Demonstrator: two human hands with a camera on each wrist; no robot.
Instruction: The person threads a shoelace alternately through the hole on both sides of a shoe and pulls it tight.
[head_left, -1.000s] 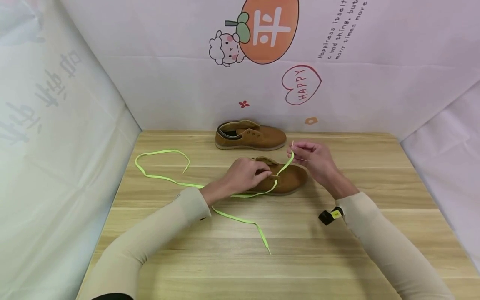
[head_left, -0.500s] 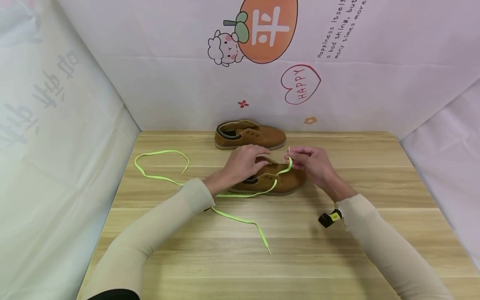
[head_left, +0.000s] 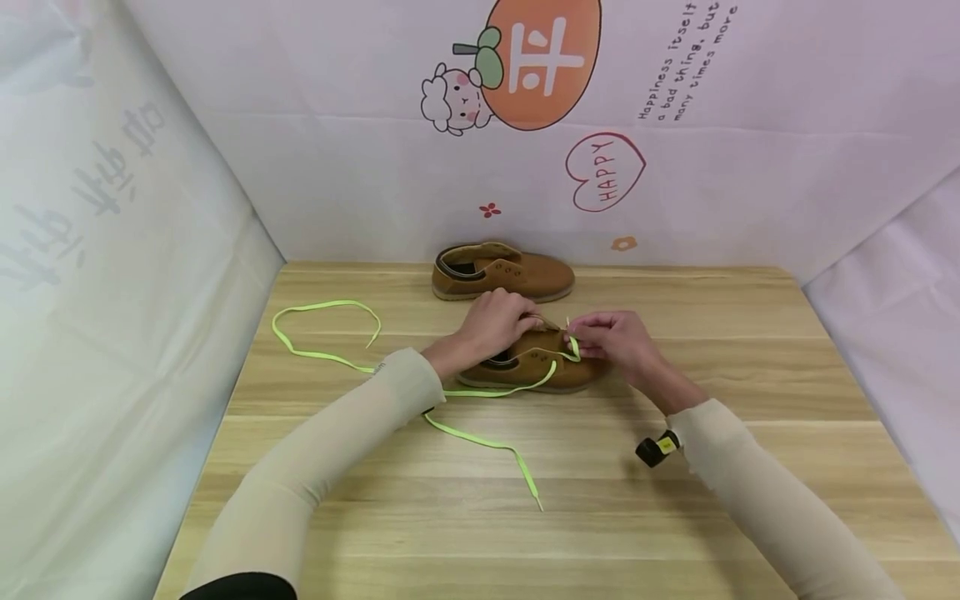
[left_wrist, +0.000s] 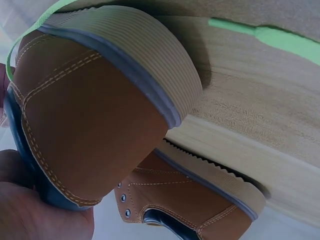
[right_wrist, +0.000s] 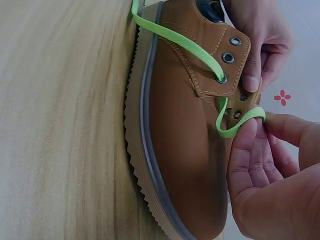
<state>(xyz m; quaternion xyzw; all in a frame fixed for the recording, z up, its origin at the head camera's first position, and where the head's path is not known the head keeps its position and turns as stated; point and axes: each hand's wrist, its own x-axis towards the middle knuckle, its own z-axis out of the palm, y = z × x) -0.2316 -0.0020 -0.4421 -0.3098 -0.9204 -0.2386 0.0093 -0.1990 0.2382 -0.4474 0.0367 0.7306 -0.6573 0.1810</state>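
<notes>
Head view: right hand (head_left: 617, 337), pinching the lace (head_left: 575, 347), has lowered toward the shoe (head_left: 525, 367) near the left hand (head_left: 495, 323). Left wrist view: shoe's heel (left_wrist: 95, 115) beside left hand. Right wrist view: left hand pinches the far flap (right_wrist: 250, 103); lace apparently now within reach of it.
</notes>
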